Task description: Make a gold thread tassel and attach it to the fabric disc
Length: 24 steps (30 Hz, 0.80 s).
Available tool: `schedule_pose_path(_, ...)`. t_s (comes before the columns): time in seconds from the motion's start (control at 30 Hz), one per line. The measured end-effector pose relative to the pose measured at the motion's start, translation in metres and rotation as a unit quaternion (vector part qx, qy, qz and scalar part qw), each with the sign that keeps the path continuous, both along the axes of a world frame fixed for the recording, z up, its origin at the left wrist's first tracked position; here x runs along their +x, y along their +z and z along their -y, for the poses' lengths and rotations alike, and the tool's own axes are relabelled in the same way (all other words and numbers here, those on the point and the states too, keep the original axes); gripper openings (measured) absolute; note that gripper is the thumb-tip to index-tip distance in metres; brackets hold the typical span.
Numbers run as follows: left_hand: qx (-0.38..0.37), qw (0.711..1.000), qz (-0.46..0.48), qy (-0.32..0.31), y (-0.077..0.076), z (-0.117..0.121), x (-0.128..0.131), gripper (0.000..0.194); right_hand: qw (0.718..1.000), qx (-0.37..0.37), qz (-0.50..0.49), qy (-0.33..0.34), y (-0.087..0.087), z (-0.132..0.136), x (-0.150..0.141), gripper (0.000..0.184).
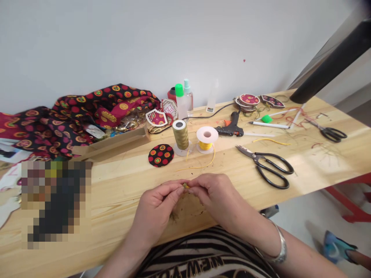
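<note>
My left hand and my right hand meet over the table's near side, thumbs and fingertips pinched. Between them shows a small knot of olive thread and yellow cord; most of it is hidden by my fingers. Loose olive thread ends hang below my left hand, like a tassel. Just beyond my hands stand a spool of olive thread and a white spool of yellow cord, its free end trailing over the wood. A round patterned fabric piece lies left of the spools.
Black-handled scissors lie open at right, with a glue gun behind. Farther right are smaller scissors and thread scraps. Bottles stand near the wall. Patterned cloth and a cardboard tray occupy the left.
</note>
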<state>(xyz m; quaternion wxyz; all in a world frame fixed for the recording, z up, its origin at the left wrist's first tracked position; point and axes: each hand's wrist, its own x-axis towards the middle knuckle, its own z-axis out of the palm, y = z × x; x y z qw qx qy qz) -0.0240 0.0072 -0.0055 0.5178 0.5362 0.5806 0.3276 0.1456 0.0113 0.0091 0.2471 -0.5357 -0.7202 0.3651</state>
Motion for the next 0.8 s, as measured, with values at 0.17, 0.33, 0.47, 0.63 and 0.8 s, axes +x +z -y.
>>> schedule_pose_path(0.17, -0.009, 1.000, -0.006, 0.006, -0.001, 0.000, -0.001, 0.020, 0.998, -0.033, -0.058, -0.008, -0.002, 0.000, 0.004, 0.020)
schedule_pose_path(0.33, -0.018, 1.000, -0.008, -0.001, 0.000, 0.002, 0.001, 0.019, 0.989, -0.082, -0.121, -0.030, -0.006, -0.002, 0.006, 0.026)
schedule_pose_path(0.47, -0.012, 1.000, -0.012, -0.008, -0.001, 0.003, 0.000, 0.019, 0.981, -0.095, -0.165, -0.034, -0.009, -0.003, 0.006, 0.020)
schedule_pose_path(0.63, 0.017, 0.999, -0.026, -0.026, -0.001, 0.004, -0.001, 0.019, 0.966, -0.122, -0.224, -0.046, -0.014, -0.004, 0.001, 0.016)
schedule_pose_path(0.8, 0.035, 0.999, -0.019, -0.020, 0.001, 0.003, 0.001, 0.019, 0.945, -0.149, -0.282, -0.066, -0.020, -0.005, -0.004, 0.013)
